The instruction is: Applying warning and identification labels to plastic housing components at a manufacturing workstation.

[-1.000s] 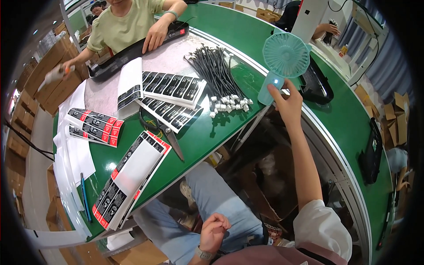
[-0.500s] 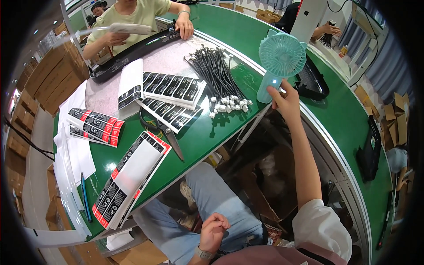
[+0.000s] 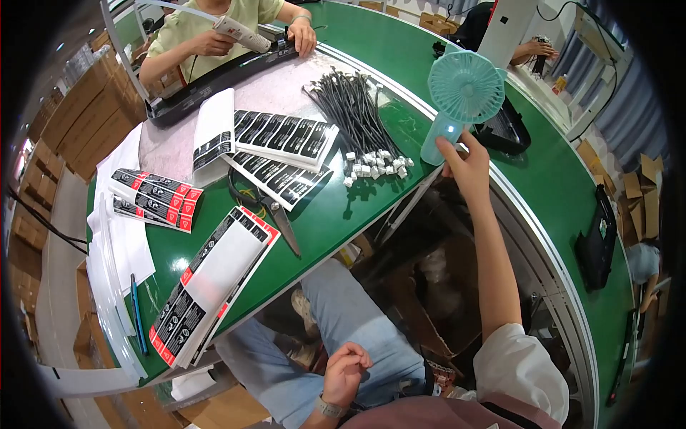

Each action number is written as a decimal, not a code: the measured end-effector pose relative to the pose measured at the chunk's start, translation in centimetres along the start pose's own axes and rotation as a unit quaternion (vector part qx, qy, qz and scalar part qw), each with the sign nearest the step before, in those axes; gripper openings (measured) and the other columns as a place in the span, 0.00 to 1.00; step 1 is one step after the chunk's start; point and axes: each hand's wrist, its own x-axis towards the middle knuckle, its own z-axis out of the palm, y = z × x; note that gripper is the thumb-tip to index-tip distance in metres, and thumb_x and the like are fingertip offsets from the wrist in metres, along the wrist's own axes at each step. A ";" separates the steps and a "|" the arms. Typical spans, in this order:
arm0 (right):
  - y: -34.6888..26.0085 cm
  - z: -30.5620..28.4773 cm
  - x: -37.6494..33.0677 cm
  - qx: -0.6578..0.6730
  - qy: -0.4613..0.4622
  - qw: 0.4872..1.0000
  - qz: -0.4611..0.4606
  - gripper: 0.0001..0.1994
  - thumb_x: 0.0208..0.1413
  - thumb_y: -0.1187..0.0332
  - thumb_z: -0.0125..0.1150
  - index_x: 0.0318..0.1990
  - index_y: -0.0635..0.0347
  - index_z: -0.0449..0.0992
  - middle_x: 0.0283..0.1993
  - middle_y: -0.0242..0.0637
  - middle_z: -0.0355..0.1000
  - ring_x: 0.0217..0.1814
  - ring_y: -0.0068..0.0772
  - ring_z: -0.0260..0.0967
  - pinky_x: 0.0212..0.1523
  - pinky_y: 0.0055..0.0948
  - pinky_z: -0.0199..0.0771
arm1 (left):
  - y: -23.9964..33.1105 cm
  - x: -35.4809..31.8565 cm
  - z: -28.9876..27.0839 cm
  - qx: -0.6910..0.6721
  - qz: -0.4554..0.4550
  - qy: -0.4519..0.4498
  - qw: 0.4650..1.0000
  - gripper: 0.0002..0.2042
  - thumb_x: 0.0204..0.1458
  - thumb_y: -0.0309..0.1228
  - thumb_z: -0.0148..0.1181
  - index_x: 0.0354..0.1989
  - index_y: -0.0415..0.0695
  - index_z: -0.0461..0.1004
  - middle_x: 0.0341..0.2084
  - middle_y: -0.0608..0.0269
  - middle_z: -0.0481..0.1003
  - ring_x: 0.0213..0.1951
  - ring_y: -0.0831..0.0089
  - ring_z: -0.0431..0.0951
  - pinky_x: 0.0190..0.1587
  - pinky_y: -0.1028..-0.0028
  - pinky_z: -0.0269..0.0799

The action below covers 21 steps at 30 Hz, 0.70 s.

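Note:
A turquoise handheld fan (image 3: 466, 93) stands upright at the table's near right corner, a small light glowing on its handle. My right hand (image 3: 466, 163) grips the lower handle, thumb against its front. Above my lap hovers my left hand (image 3: 344, 372), fingers loosely curled, with nothing visible in them and a watch on the wrist. Left of the fan lies a bundle of black cables (image 3: 357, 121) with white connectors. Beside it are stacks of black-and-white label sheets (image 3: 282, 139) and black scissors (image 3: 275, 209). A stack of red, black and white labels (image 3: 214, 286) rests at the near edge.
Across the table a person's hand (image 3: 214, 44) holds a white glue gun over a long black housing (image 3: 214, 84). Further red-black labels (image 3: 157, 198) and blue pens (image 3: 137, 314) lie at left. Black housings (image 3: 599, 239) sit on the curved green bench at right.
The person opposite has tipped the glue gun down toward the black housing. The fan appears slightly further right, its head turned a little; my right hand stays on it.

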 end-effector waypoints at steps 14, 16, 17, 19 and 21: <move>-3.7 -1.8 -7.9 -0.046 0.061 0.993 -0.094 0.11 0.58 0.73 0.59 0.47 0.65 0.74 0.35 0.30 0.72 0.26 0.13 0.65 0.21 0.14 0.61 | 10.5 -3.8 5.0 0.380 0.253 -0.124 0.881 0.08 0.49 0.20 0.58 0.38 0.39 0.72 0.32 0.62 0.72 0.35 0.73 0.71 0.37 0.74 0.66; -5.6 -0.4 -9.5 -0.032 -0.028 0.992 -0.120 0.07 0.57 0.77 0.58 0.42 0.66 0.75 0.32 0.31 0.71 0.25 0.14 0.66 0.23 0.13 0.63 | 15.3 -5.1 6.2 0.555 0.403 -0.103 0.720 0.09 0.46 0.19 0.60 0.37 0.39 0.73 0.32 0.59 0.73 0.32 0.69 0.72 0.33 0.71 0.68; -6.5 0.9 -10.4 -0.028 -0.075 0.988 -0.135 0.05 0.56 0.78 0.58 0.40 0.65 0.76 0.31 0.30 0.71 0.25 0.15 0.66 0.23 0.13 0.64 | 17.2 -5.3 6.8 0.605 0.476 -0.074 0.635 0.10 0.45 0.19 0.60 0.37 0.39 0.73 0.32 0.57 0.73 0.31 0.66 0.73 0.32 0.69 0.68; -8.3 4.5 -10.7 -0.016 -0.136 0.962 -0.236 0.06 0.52 0.81 0.60 0.37 0.64 0.76 0.31 0.33 0.71 0.28 0.19 0.69 0.26 0.17 0.67 | 20.0 -5.2 7.9 0.690 0.564 0.101 0.442 0.09 0.45 0.18 0.57 0.37 0.38 0.73 0.32 0.54 0.74 0.33 0.60 0.74 0.34 0.67 0.69; -10.0 8.0 -11.1 -0.025 -0.219 0.947 -0.232 0.09 0.49 0.81 0.60 0.38 0.62 0.76 0.32 0.35 0.72 0.30 0.26 0.72 0.28 0.21 0.68 | 23.4 -3.5 8.4 0.700 0.593 0.182 0.353 0.09 0.48 0.21 0.57 0.38 0.38 0.73 0.33 0.53 0.74 0.36 0.56 0.75 0.37 0.63 0.70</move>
